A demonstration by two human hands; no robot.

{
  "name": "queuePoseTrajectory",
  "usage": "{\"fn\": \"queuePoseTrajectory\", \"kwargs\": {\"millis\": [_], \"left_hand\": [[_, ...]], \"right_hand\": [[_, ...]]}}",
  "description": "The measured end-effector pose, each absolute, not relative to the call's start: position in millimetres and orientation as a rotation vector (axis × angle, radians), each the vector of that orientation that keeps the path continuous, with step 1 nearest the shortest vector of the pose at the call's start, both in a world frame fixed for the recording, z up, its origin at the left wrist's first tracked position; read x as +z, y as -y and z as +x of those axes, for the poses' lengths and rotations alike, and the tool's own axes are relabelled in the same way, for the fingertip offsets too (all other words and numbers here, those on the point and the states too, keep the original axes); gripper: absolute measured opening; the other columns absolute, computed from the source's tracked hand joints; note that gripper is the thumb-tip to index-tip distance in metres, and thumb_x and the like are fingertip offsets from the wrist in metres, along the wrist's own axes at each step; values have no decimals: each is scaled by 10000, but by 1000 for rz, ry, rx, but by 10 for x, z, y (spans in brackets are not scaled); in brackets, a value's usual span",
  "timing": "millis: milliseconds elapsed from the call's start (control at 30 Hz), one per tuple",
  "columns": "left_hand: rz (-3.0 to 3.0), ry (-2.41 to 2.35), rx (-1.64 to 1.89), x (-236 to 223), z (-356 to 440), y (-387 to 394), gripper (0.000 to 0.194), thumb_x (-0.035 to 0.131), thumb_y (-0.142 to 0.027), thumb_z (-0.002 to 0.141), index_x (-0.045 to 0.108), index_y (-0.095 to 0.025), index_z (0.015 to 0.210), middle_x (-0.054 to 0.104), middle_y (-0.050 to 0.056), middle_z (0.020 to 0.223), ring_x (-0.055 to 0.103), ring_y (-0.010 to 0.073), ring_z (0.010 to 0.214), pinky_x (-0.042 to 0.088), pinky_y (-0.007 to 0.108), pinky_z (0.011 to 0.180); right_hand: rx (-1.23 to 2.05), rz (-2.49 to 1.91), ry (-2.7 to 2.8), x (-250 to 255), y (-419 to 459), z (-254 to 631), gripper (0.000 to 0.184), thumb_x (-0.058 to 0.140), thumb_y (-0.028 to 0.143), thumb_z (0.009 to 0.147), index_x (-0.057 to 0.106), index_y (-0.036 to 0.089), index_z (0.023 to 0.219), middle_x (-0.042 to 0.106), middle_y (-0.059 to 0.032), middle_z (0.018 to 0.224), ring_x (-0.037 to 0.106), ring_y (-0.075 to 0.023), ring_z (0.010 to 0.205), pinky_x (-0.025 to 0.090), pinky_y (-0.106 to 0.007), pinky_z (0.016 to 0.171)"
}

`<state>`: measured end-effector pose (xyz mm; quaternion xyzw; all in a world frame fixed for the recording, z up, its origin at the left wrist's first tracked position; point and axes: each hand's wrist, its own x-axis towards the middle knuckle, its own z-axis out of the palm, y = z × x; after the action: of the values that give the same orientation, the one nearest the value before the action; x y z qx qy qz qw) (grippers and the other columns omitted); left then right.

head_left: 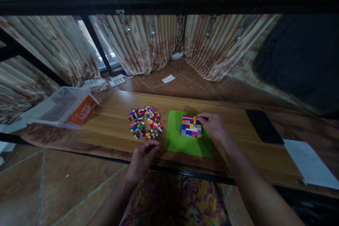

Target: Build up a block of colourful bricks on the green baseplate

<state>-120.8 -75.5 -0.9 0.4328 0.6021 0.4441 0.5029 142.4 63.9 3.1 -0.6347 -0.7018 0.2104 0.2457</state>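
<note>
A green studded baseplate (174,141) lies on the wooden board, bearing a squarish block of multicoloured toy bricks (191,127). My right hand (214,125) reaches in from the right, thumb and finger pinched on a toy brick at the block's far right corner; the fingertips partly cover it. Left of the plate, a loose ring of small bricks (139,126) in many colours is spread out. My left hand (144,157) hovers near the board's front edge, just below that ring. Its fingers are curled together, and anything between them is too small to make out.
An open clear plastic box (59,107) with an orange label stands at the left end. On the right lie a black phone-like slab (265,126) and a white paper sheet (312,162). A dark metal rail (169,3) crosses beyond the wooden board (106,127), before striped curtains.
</note>
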Motion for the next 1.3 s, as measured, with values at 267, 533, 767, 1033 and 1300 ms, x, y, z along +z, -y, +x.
{"fn": "queuePoseTrajectory", "kwargs": {"millis": [267, 533, 767, 1033, 1300], "left_hand": [[1042, -1446, 1085, -10, -1209, 747, 143, 668, -293, 731, 656, -170, 803, 630, -3, 689, 559, 128, 682, 427, 231, 663], [998, -1423, 1104, -25, -1189, 732, 146, 682, -281, 719, 662, -168, 809, 633, -4, 692, 564, 129, 675, 429, 231, 650], [1027, -1390, 1128, 2, -1143, 707, 121, 683, -273, 728, 666, -164, 779, 636, -3, 699, 561, 125, 697, 429, 231, 684], [882, -1273, 1172, 62, -1068, 734, 166, 713, -280, 728, 672, -161, 835, 677, 9, 721, 611, 132, 730, 449, 250, 761], [627, -1146, 1246, 22, -1030, 753, 255, 791, -264, 658, 682, -149, 857, 679, 4, 771, 641, 118, 719, 477, 248, 769]], "right_hand": [[706, -1650, 1814, 3, -721, 1476, 142, 618, 224, 757, 759, 239, 754, 749, -23, 785, 679, -202, 744, 483, -295, 702], [765, -1626, 1901, 29, -781, 1503, 141, 614, 223, 763, 753, 237, 750, 750, -9, 787, 676, -189, 753, 478, -286, 708], [726, -1608, 1998, 55, -817, 1496, 157, 602, 194, 763, 752, 234, 739, 747, -11, 769, 671, -176, 726, 475, -266, 678], [783, -1619, 2112, 90, -930, 1521, 144, 614, 188, 751, 754, 216, 739, 742, -22, 747, 660, -169, 686, 455, -254, 634], [911, -1598, 2059, 18, -1022, 1577, 122, 631, 239, 693, 751, 218, 699, 711, -23, 644, 611, -160, 570, 434, -258, 537]]}}
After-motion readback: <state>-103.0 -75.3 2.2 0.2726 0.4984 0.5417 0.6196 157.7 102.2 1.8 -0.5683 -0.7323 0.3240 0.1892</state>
